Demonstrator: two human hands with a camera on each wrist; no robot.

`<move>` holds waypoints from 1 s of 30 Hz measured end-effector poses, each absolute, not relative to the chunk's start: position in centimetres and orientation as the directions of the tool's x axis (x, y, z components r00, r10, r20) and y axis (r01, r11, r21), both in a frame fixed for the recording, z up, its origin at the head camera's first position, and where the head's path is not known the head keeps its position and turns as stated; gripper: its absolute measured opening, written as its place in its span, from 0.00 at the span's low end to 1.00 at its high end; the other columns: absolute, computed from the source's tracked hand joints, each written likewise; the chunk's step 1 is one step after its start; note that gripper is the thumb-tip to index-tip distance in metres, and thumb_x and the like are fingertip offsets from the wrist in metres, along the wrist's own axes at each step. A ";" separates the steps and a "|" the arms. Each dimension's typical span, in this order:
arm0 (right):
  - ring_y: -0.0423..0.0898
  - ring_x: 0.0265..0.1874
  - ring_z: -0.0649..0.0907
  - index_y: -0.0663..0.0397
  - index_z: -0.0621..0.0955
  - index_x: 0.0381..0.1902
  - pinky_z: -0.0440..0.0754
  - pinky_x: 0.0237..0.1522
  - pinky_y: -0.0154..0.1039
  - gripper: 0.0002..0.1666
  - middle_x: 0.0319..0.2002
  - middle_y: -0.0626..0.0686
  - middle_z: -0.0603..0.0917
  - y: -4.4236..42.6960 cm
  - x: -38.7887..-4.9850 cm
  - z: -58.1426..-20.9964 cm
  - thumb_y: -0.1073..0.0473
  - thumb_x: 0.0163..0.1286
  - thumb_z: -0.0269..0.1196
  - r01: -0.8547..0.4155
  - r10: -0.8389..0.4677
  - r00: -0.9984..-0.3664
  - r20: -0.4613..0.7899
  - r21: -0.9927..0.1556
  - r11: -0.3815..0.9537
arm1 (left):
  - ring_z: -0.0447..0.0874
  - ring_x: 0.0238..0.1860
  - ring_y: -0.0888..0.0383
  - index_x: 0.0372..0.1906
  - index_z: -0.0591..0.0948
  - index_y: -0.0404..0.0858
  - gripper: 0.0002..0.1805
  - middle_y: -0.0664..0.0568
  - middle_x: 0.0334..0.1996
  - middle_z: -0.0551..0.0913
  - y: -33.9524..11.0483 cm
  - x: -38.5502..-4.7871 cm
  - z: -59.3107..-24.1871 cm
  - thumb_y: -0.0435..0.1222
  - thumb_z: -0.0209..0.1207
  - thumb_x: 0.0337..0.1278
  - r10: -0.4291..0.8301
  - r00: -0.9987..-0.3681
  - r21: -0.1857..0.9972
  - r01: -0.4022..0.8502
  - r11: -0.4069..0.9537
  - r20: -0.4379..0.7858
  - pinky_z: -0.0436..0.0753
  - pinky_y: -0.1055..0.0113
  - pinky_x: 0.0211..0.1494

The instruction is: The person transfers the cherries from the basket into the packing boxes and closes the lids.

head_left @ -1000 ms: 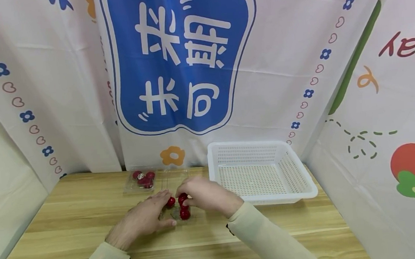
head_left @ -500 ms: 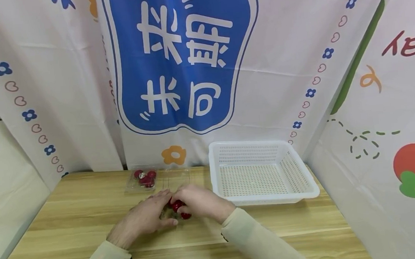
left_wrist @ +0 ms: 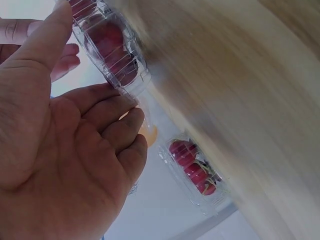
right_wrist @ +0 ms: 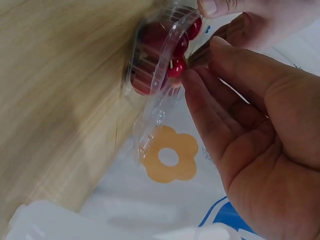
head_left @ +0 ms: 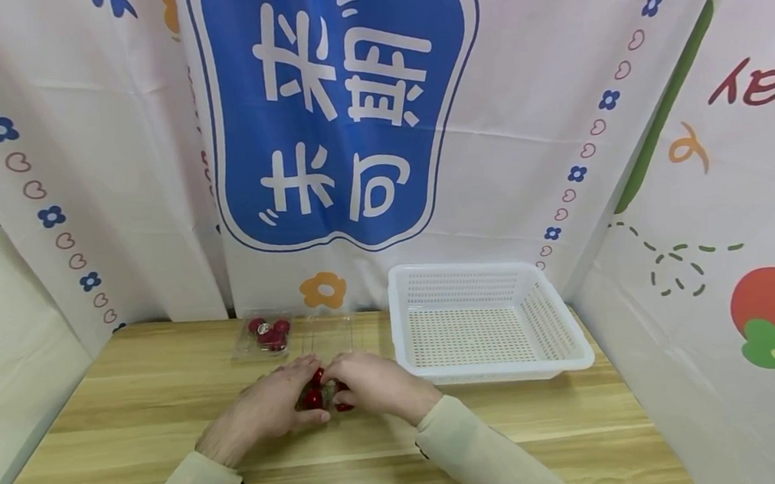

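Observation:
My left hand (head_left: 273, 402) steadies a clear plastic box (right_wrist: 162, 70) of cherries from its left side. In the left wrist view its thumb lies along the box and its bent fingers touch the corner. Over the box's right side is my right hand (head_left: 375, 381), bent at the fingers. The right wrist view shows its fingertips beside a small bright cherry (right_wrist: 176, 67), with a gap between thumb and index finger. Larger dark cherries (right_wrist: 145, 82) sit behind the clear wall. Behind the hands the box's lid (head_left: 326, 336) lies open. The hands partly hide the contents.
At the back left stands a second clear box (head_left: 245, 350) with several cherries, one bearing a white sticker. A white slotted basket (head_left: 496, 375) stands at the right rear. Printed cloth (head_left: 521, 107) hangs behind and beside the wooden table (head_left: 167, 415).
My right hand has moved a little left and shifted a cherry leftward inside the box, near the left fingers. The left hand stays in place.

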State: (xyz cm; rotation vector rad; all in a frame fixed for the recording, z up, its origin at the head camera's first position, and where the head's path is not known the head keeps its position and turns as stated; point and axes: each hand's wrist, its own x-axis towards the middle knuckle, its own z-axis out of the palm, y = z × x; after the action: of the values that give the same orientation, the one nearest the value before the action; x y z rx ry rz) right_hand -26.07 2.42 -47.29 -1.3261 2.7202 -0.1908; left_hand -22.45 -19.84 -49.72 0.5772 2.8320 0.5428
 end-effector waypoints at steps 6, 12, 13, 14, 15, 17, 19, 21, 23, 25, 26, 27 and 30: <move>0.41 0.68 0.92 0.47 0.90 0.72 0.91 0.74 0.34 0.24 0.70 0.45 0.94 3.1 -25.4 -46.9 0.55 0.82 0.78 -0.727 -0.740 -0.672 -0.025 -0.166 0.666 | 0.68 0.91 0.24 0.89 0.69 0.26 0.58 0.29 0.92 0.66 -20.1 -22.0 -49.5 0.59 0.79 0.72 0.411 -0.902 0.389 0.334 0.859 -0.132 0.69 0.24 0.93; 0.44 0.69 0.92 0.52 0.88 0.74 0.91 0.74 0.33 0.32 0.72 0.50 0.93 3.5 -24.5 -47.3 0.52 0.77 0.82 -0.703 -0.716 -0.698 -0.010 -0.184 0.687 | 0.72 0.88 0.24 0.86 0.73 0.25 0.57 0.28 0.89 0.70 -20.4 -21.4 -49.3 0.60 0.80 0.70 0.427 -0.897 0.345 0.367 0.864 -0.113 0.72 0.26 0.92; 0.45 0.70 0.92 0.54 0.87 0.75 0.91 0.75 0.35 0.34 0.73 0.51 0.92 3.6 -24.3 -47.4 0.51 0.77 0.83 -0.693 -0.707 -0.707 -0.014 -0.187 0.696 | 0.72 0.88 0.24 0.86 0.73 0.25 0.57 0.28 0.89 0.71 -20.5 -21.3 -49.3 0.61 0.80 0.69 0.430 -0.896 0.339 0.373 0.863 -0.110 0.72 0.26 0.92; 0.46 0.71 0.92 0.55 0.86 0.76 0.91 0.76 0.36 0.36 0.74 0.52 0.91 3.7 -24.1 -47.5 0.50 0.76 0.83 -0.684 -0.698 -0.716 -0.016 -0.188 0.705 | 0.72 0.88 0.24 0.86 0.74 0.26 0.57 0.27 0.89 0.71 -20.6 -21.2 -49.2 0.61 0.80 0.69 0.434 -0.895 0.335 0.379 0.863 -0.106 0.72 0.26 0.92; 0.48 0.72 0.91 0.56 0.85 0.77 0.91 0.77 0.38 0.39 0.75 0.54 0.91 3.8 -23.9 -47.7 0.48 0.75 0.84 -0.675 -0.690 -0.723 -0.017 -0.192 0.712 | 0.72 0.88 0.25 0.86 0.74 0.26 0.57 0.27 0.89 0.72 -20.6 -21.2 -49.2 0.62 0.80 0.68 0.436 -0.894 0.332 0.383 0.862 -0.103 0.73 0.26 0.92; 0.50 0.75 0.90 0.58 0.83 0.80 0.89 0.81 0.41 0.43 0.77 0.56 0.89 4.0 -23.5 -47.9 0.45 0.75 0.84 -0.663 -0.677 -0.735 -0.021 -0.186 0.725 | 0.74 0.87 0.25 0.85 0.74 0.26 0.58 0.27 0.88 0.72 -20.7 -21.0 -49.2 0.63 0.79 0.68 0.445 -0.890 0.322 0.395 0.860 -0.097 0.74 0.26 0.91; 0.52 0.78 0.88 0.59 0.81 0.82 0.87 0.84 0.44 0.47 0.80 0.58 0.87 4.2 -23.2 -48.2 0.43 0.74 0.84 -0.655 -0.669 -0.743 -0.026 -0.179 0.734 | 0.75 0.87 0.25 0.85 0.75 0.26 0.57 0.28 0.87 0.74 -20.8 -20.9 -49.2 0.63 0.79 0.69 0.456 -0.886 0.312 0.410 0.857 -0.089 0.76 0.26 0.90; 0.54 0.80 0.86 0.60 0.79 0.83 0.86 0.85 0.46 0.50 0.81 0.59 0.85 4.4 -23.0 -48.5 0.41 0.74 0.84 -0.649 -0.664 -0.747 -0.032 -0.177 0.740 | 0.76 0.86 0.26 0.84 0.76 0.26 0.57 0.28 0.87 0.75 -20.9 -20.8 -49.3 0.64 0.79 0.69 0.466 -0.881 0.302 0.424 0.854 -0.082 0.77 0.27 0.89; 0.55 0.82 0.85 0.61 0.78 0.85 0.84 0.87 0.47 0.53 0.84 0.59 0.83 4.6 -22.8 -48.7 0.40 0.74 0.83 -0.642 -0.657 -0.753 -0.044 -0.173 0.747 | 0.77 0.86 0.27 0.84 0.77 0.25 0.57 0.28 0.86 0.75 -20.9 -20.7 -49.2 0.64 0.79 0.69 0.476 -0.876 0.297 0.436 0.850 -0.077 0.78 0.27 0.89; 0.55 0.83 0.84 0.61 0.77 0.86 0.85 0.87 0.47 0.55 0.85 0.59 0.81 4.8 -22.7 -48.9 0.38 0.74 0.83 -0.635 -0.651 -0.757 -0.054 -0.171 0.753 | 0.77 0.86 0.27 0.83 0.77 0.25 0.56 0.28 0.86 0.76 -20.9 -20.6 -49.1 0.64 0.79 0.69 0.486 -0.871 0.295 0.446 0.845 -0.075 0.78 0.27 0.89; 0.55 0.83 0.84 0.61 0.76 0.87 0.85 0.86 0.47 0.56 0.85 0.59 0.81 4.9 -22.6 -48.9 0.37 0.74 0.83 -0.632 -0.648 -0.759 -0.060 -0.173 0.756 | 0.78 0.86 0.27 0.83 0.77 0.25 0.56 0.28 0.86 0.76 -20.9 -20.5 -49.1 0.64 0.79 0.69 0.490 -0.868 0.294 0.450 0.843 -0.075 0.78 0.27 0.89; 0.55 0.83 0.84 0.61 0.76 0.87 0.85 0.86 0.47 0.56 0.86 0.59 0.80 5.0 -22.6 -49.0 0.37 0.75 0.83 -0.630 -0.647 -0.760 -0.065 -0.173 0.757 | 0.78 0.86 0.27 0.83 0.78 0.26 0.56 0.28 0.86 0.76 -20.9 -20.4 -49.0 0.64 0.79 0.69 0.493 -0.867 0.293 0.453 0.842 -0.076 0.78 0.27 0.89; 0.54 0.82 0.85 0.60 0.76 0.88 0.86 0.85 0.45 0.57 0.86 0.58 0.80 5.2 -22.5 -49.2 0.35 0.74 0.82 -0.628 -0.646 -0.760 -0.075 -0.169 0.759 | 0.77 0.86 0.27 0.83 0.78 0.26 0.56 0.29 0.86 0.76 -20.8 -20.2 -48.9 0.65 0.78 0.68 0.494 -0.865 0.288 0.454 0.843 -0.082 0.78 0.26 0.88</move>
State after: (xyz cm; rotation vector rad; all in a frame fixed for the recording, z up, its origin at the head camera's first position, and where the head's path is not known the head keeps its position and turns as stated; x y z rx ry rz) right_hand -22.48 5.19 -49.22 -1.0275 2.8247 -0.2023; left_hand -20.20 -20.79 -48.92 0.7428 2.8673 0.3918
